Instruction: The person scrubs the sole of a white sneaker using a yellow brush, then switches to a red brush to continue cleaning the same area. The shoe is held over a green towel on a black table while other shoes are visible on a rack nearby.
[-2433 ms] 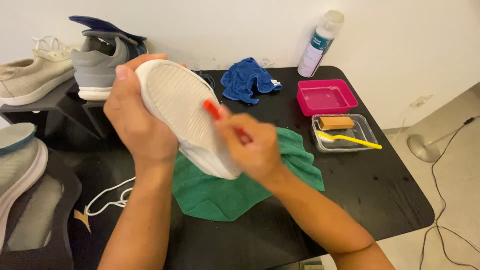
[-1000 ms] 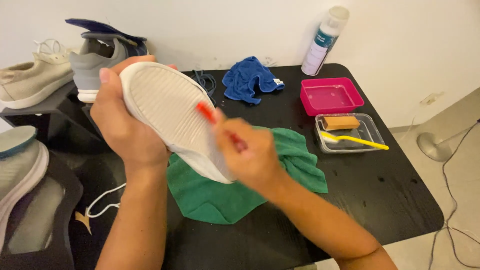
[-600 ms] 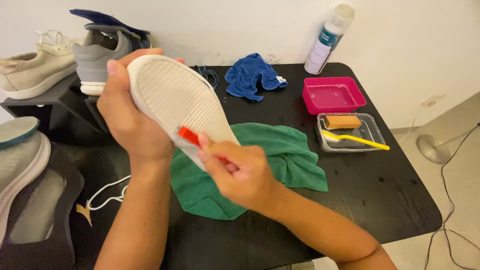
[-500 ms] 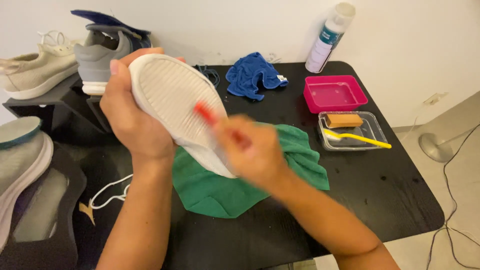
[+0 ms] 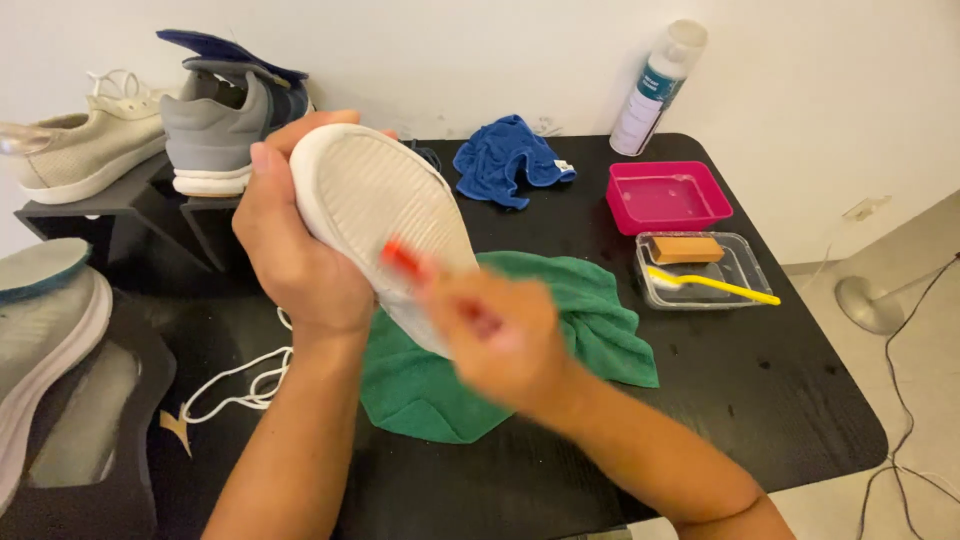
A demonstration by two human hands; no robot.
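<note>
Left hand [image 5: 300,255] grips the white shoe [image 5: 385,225] sole-up over the green towel [image 5: 520,350] mid-tabletop; blurred right hand [image 5: 500,335] clasps a red-headed brush [image 5: 405,260], whose fast strokes could slip off the sole.

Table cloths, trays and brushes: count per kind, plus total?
Cloths: 2, green cloth, blue cloth
Trays: 2, pink tray, clear tray
Brushes: 2, red brush in the right hand, yellow brush
Total: 6

place: home shoe-care corner | cues: black table [image 5: 780,420]; shoes on stands [image 5: 215,135]; spray bottle [image 5: 655,85]; floor cables [image 5: 905,400]
</note>
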